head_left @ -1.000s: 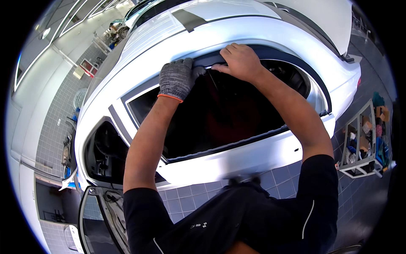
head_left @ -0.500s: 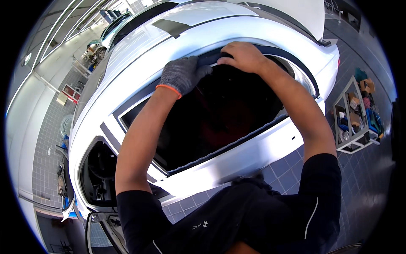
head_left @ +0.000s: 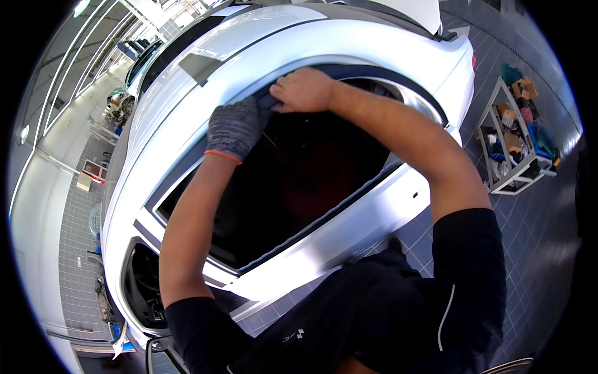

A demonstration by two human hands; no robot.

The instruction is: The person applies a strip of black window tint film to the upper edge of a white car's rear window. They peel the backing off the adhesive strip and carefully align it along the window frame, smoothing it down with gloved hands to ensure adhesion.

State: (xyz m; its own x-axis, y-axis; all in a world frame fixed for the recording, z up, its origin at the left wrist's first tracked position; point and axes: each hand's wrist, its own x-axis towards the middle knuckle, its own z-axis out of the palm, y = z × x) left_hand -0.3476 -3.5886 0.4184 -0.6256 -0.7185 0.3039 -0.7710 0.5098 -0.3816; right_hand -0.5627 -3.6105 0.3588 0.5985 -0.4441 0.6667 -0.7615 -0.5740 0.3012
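A dark trim strip (head_left: 398,76) follows the curved upper edge of a rear side window on a white car (head_left: 261,65). My left hand (head_left: 235,128), in a grey knit glove with an orange cuff, is closed on the strip toward the left part of this edge. Just to its right, my bare right hand (head_left: 303,90) grips the same strip with curled fingers. The fingertips of both hands are partly hidden. Below them spreads the dark window pane (head_left: 311,174), with a black seal (head_left: 324,218) along its lower edge.
A dark patch (head_left: 198,67) lies on the roof. On the left is an open front window frame (head_left: 144,283) with a mirror (head_left: 163,355) beneath it. A wheeled rack (head_left: 514,140) of boxes and parts stands at right on the tiled floor (head_left: 417,240).
My right hand has slid left along the strip, closer to my left hand. The left hand has also shifted a little left, and the whole view has turned slightly.
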